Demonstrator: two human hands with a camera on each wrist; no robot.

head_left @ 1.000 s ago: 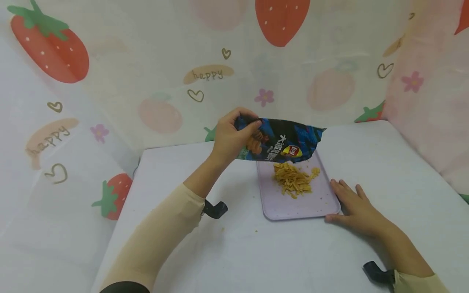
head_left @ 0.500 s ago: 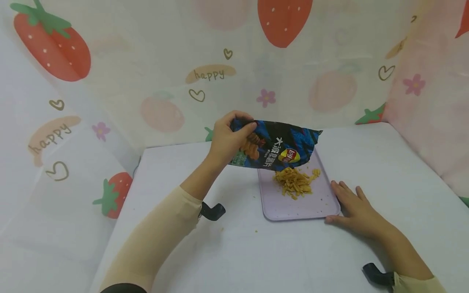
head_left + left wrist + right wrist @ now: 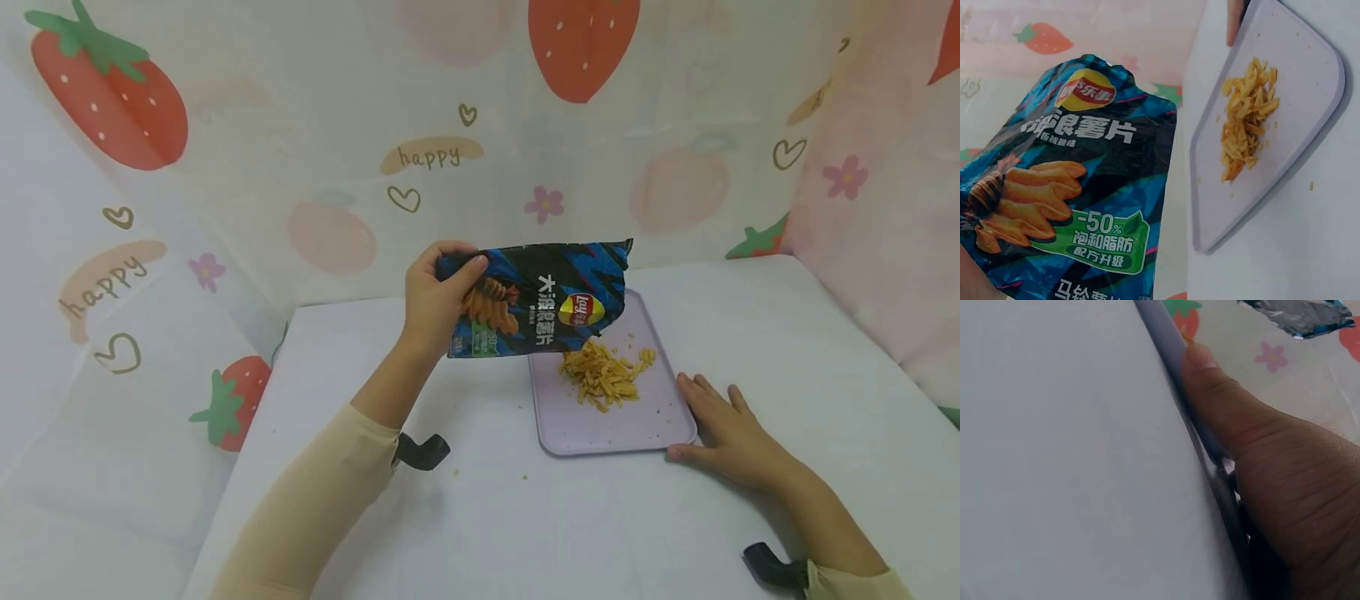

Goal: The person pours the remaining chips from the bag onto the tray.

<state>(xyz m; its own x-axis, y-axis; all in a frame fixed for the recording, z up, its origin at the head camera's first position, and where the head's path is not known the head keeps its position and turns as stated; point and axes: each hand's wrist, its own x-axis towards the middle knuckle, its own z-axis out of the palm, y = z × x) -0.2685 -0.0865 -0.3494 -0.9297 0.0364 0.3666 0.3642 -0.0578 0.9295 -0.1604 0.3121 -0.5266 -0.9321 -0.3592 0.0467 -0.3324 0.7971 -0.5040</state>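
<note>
Pinching one end of the chip bag (image 3: pixel 551 292) with the left hand (image 3: pixel 437 302), raised near the tray (image 3: pixel 585 435); could spill any remnants outside if tipped. Touching the tray's edge with the right hand (image 3: pixel 731 433), unclenched; could scatter chip pieces (image 3: pixel 606 382) if shoving.

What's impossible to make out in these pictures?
Head: far-left corner of the tray and fingertips of the left hand, behind the chip bag.
Left wrist: the bag's lower end, cut off by the bottom edge.
Right wrist: most of the bag, cut off by the top edge.
</note>
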